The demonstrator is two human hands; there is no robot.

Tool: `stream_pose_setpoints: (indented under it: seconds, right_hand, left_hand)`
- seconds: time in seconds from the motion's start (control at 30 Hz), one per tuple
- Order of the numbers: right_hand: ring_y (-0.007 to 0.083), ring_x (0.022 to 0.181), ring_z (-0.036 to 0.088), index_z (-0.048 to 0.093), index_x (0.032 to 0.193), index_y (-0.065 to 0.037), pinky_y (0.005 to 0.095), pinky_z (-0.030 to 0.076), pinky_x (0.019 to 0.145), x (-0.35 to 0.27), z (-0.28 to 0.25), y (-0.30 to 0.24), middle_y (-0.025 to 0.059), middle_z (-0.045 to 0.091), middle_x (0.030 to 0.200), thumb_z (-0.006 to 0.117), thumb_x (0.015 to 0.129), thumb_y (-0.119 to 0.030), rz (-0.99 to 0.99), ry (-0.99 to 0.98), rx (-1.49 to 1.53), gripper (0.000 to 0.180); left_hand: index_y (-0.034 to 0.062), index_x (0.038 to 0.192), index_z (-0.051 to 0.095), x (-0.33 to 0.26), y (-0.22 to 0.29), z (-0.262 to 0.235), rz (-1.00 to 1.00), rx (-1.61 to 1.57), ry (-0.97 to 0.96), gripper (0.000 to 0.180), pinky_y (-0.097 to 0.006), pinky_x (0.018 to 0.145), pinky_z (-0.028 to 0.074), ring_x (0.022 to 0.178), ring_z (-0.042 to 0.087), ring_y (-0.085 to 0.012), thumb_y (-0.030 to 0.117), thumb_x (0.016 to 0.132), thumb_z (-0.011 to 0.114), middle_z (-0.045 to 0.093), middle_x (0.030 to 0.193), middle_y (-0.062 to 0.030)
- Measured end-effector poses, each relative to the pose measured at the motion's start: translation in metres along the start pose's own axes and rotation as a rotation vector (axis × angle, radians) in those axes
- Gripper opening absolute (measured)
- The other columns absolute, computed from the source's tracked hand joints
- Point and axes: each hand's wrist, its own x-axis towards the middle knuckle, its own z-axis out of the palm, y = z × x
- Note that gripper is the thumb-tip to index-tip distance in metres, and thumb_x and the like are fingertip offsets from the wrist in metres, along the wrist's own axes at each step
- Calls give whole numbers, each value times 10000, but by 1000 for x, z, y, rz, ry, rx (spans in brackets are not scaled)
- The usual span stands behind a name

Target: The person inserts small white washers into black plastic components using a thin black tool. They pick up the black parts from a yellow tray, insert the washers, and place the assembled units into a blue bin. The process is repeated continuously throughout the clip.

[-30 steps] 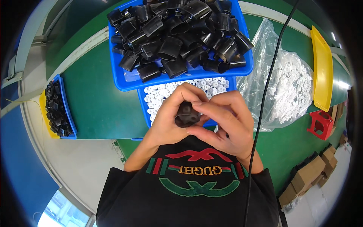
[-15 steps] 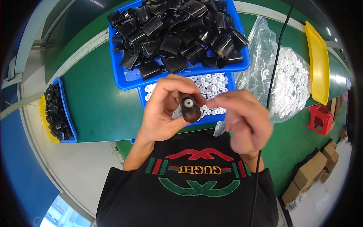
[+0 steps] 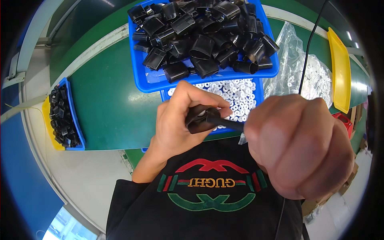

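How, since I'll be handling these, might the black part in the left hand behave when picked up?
The black part is probably fairly light, as its near end is hollow. It seems stiff, with no obvious buckling in the left hand. It may be slippery: the similar pieces in the blue tray look glossy.

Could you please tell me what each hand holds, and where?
The left hand grips a black hollow plastic piece around its outer sides; the right hand grips a slim black rod by its end, hidden inside the fist.
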Motion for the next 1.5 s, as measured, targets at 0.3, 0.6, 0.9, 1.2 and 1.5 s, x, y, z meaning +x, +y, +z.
stream_pose_setpoints:
  seconds: [0.3, 0.6, 0.9, 1.2, 1.5]
  right_hand:
    - [117, 478, 427, 475, 634, -96, 221, 287, 384, 10, 2, 11, 15, 517, 616, 621, 733, 57, 103, -41, -103, 233]
    - [129, 482, 415, 474, 631, -86, 239, 276, 396, 10, 4, 19, 21, 518, 617, 617, 686, 90, 83, -78, -104, 233]
    - [142, 486, 404, 473, 628, -76, 256, 265, 409, 7, -2, 32, 28, 519, 618, 612, 640, 122, 1, -132, -97, 243]
    - [144, 466, 381, 476, 611, -65, 267, 279, 405, -2, 6, 55, 24, 486, 589, 618, 609, 100, -205, -103, -103, 217]
    - [137, 444, 376, 453, 586, -78, 271, 277, 403, 8, 15, 6, 16, 481, 566, 640, 671, 39, -34, 48, -95, 236]
  left_hand:
    - [33, 967, 509, 6, -4, -2, 39, 80, 11, 387, -268, 639, 528, 755, 691, -179, -77, 715, 781, 675, 827, -89]
    - [35, 965, 523, 6, -6, -2, 74, 117, 24, 386, -263, 622, 518, 714, 691, -180, -36, 710, 804, 677, 790, -85]
    - [38, 955, 537, 4, -3, -4, 76, 101, 21, 380, -262, 609, 511, 686, 689, -187, -9, 705, 819, 673, 767, -83]
    - [32, 938, 582, 4, -16, 1, 68, 112, 83, 389, -292, 567, 496, 648, 651, -212, 3, 649, 840, 601, 818, -87]
    - [28, 935, 543, 10, -12, -8, 149, 3, -5, 367, -265, 605, 536, 736, 697, -187, -12, 694, 817, 645, 827, -89]
